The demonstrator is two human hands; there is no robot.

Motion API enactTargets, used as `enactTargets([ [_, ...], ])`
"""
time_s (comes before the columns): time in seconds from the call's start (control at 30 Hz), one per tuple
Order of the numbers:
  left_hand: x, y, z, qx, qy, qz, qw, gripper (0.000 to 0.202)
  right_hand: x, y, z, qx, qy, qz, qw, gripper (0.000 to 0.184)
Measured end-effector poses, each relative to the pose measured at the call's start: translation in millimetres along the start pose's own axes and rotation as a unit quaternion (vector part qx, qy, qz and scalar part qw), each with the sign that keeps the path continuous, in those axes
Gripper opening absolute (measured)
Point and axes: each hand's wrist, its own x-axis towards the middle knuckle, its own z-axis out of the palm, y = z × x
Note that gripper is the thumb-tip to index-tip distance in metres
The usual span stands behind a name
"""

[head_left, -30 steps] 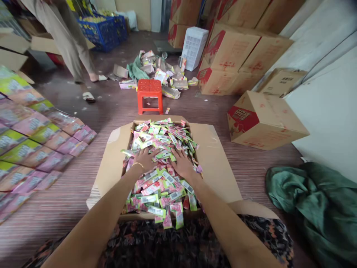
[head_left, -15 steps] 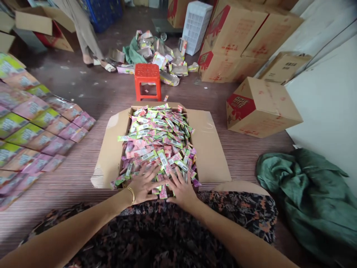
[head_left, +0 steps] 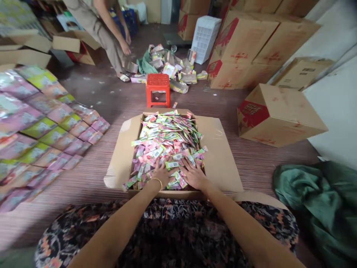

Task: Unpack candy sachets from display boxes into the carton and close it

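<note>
An open cardboard box (head_left: 222, 156) in front of me is heaped with small pink, green and purple packets (head_left: 164, 128), some showing barcodes. My left hand (head_left: 162, 174), with a gold bangle at the wrist, rests on the near part of the heap, its fingers partly sunk among the packets. To its right, my right hand (head_left: 195, 175) lies palm down on the packets with fingers spread. Loose packets show between the two hands. Neither hand is seen gripping one.
Stacked display boxes (head_left: 52, 134) stand at left. A red stool (head_left: 158, 87) is beyond the box, with a litter heap (head_left: 173, 67) behind it. Another person (head_left: 111, 37) bends nearby. Cartons (head_left: 279, 115) and green cloth (head_left: 315, 201) lie at right.
Both hands have moved forward, deeper onto the heap, from the box's near edge. The view has shifted left. The other person's bent-down arms now show near the litter.
</note>
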Motion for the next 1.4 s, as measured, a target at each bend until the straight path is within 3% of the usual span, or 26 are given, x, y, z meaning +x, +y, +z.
enactTargets([
  [0.17,-59,18,-19.4,-0.065,0.095,0.002,0.993,0.048,-15,-18,-18,0.034,-0.054,0.025,0.998,0.061],
  [0.23,-87,12,-31.9,-0.077,0.129,-0.026,0.988,0.035,-23,-25,-32,0.038,-0.072,0.026,0.996,0.059],
  [0.27,-99,3,-37.7,-0.074,0.132,-0.071,0.986,0.032,-26,-28,-39,0.041,-0.071,0.026,0.996,0.052],
  [0.33,-120,-20,-46.0,-0.055,0.105,-0.218,0.969,0.035,-30,-34,-52,0.052,-0.047,0.027,0.997,0.036],
  [0.4,-133,-47,-48.8,-0.056,0.038,-0.362,0.930,0.044,-28,-37,-61,0.064,0.005,0.040,0.997,0.032],
  [0.43,-136,-58,-49.3,-0.073,-0.001,-0.404,0.912,0.047,-24,-38,-64,0.066,0.037,0.055,0.996,0.034],
  [0.5,-139,-73,-52.8,-0.120,-0.062,-0.430,0.893,0.043,-8,-35,-67,0.059,0.103,0.099,0.988,0.045],
  [0.57,-140,-76,-65.5,-0.140,-0.077,-0.418,0.894,0.035,15,-31,-67,0.053,0.144,0.151,0.977,0.065],
  [0.63,-140,-70,-88.4,-0.122,-0.057,-0.411,0.902,0.032,38,-29,-63,0.063,0.134,0.198,0.969,0.080],
  [0.7,-140,-61,-114.1,-0.092,-0.007,-0.407,0.909,0.030,56,-33,-53,0.087,0.077,0.214,0.970,0.082],
  [0.8,-131,-48,-131.0,-0.062,0.120,-0.379,0.915,0.028,65,-47,-32,0.106,0.026,0.205,0.973,0.083],
  [0.9,-108,-39,-108.1,-0.072,0.177,-0.296,0.936,0.030,57,-56,-26,0.106,0.035,0.199,0.974,0.083],
  [0.97,-86,-43,-84.8,-0.081,0.185,-0.223,0.954,0.032,50,-54,-39,0.104,0.049,0.191,0.975,0.072],
  [1.03,-61,-59,-70.4,-0.078,0.222,-0.186,0.954,0.035,49,-45,-63,0.093,0.091,0.198,0.972,0.053],
  [1.13,-21,-99,-71.3,-0.069,0.278,-0.227,0.931,0.045,70,-22,-103,0.077,0.182,0.226,0.954,0.040],
  [1.2,3,-124,-74.8,-0.078,0.256,-0.265,0.926,0.049,100,1,-122,0.082,0.225,0.241,0.940,0.039],
  [1.27,21,-134,-68.8,-0.097,0.209,-0.276,0.933,0.053,137,28,-132,0.100,0.235,0.269,0.929,0.047],
  [1.4,24,-117,-28.0,-0.154,0.162,-0.307,0.925,0.060,206,76,-123,0.162,0.156,0.320,0.920,0.073],
])
